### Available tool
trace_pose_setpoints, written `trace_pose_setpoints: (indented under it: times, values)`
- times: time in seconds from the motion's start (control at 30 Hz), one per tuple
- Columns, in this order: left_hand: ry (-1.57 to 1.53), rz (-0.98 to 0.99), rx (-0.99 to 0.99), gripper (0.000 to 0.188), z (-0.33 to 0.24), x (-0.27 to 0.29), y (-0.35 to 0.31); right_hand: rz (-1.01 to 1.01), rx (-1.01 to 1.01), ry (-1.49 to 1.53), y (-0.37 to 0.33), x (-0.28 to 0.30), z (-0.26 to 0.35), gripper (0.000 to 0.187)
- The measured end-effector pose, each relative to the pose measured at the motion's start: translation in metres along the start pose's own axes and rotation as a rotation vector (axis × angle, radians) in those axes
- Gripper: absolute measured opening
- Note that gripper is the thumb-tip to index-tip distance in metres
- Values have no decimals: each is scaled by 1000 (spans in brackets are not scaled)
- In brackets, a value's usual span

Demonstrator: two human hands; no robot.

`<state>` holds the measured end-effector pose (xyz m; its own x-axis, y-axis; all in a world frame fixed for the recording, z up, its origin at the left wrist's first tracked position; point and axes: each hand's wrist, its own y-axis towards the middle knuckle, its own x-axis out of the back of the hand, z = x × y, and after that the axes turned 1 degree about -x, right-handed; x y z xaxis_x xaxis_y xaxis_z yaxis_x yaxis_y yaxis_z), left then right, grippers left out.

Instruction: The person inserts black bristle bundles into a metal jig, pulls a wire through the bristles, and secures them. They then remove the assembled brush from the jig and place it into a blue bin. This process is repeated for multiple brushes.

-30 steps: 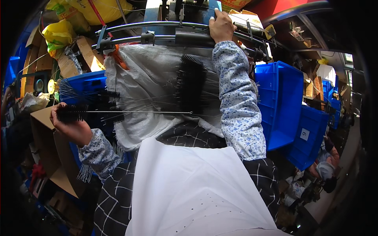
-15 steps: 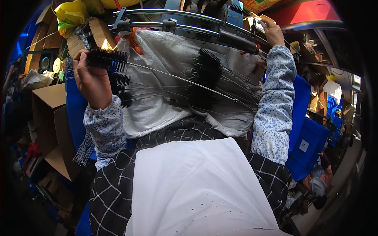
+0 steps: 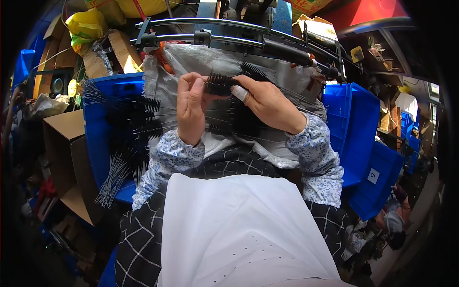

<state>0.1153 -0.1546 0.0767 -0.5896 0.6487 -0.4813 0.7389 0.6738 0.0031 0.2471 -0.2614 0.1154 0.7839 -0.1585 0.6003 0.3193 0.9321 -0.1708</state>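
Clamped between the left hand (image 3: pixel 191 112) and right hand (image 3: pixel 268 103), one black bottle brush (image 3: pixel 219 86) is held above the grey sack (image 3: pixel 191 60); many brushes (image 3: pixel 138 117) remain unhandled beside it.

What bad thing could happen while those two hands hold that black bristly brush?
The left hand and right hand pinch one black wire brush; its stiff bristles or thin wire might prick the fingers. More brushes hang over the blue bin's edge, so a bumped sleeve could perhaps knock some down.
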Motion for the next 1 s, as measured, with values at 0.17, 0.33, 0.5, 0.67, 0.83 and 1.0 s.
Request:
trace_pose_setpoints:
  times: [0.17,0.33,0.5,0.67,0.83,1.0]
  values:
    - [742,-326,-88,26,-39,130,-7,-796,45,-476,44,48,-82,23]
    - [1022,-331,335,20,-36,230,-40,-844,-181,-785,70,74,-149,24]
    - [845,-465,333,16,-28,224,-48,-853,-217,-835,82,78,-148,25]
    - [923,-421,442,18,-29,234,-55,-821,-190,-786,88,80,-152,24]
    - [861,-430,184,19,-46,217,-46,-812,-202,-772,86,81,-158,24]
    - [799,-466,-194,20,-75,183,-35,-817,-165,-758,88,82,-157,24]
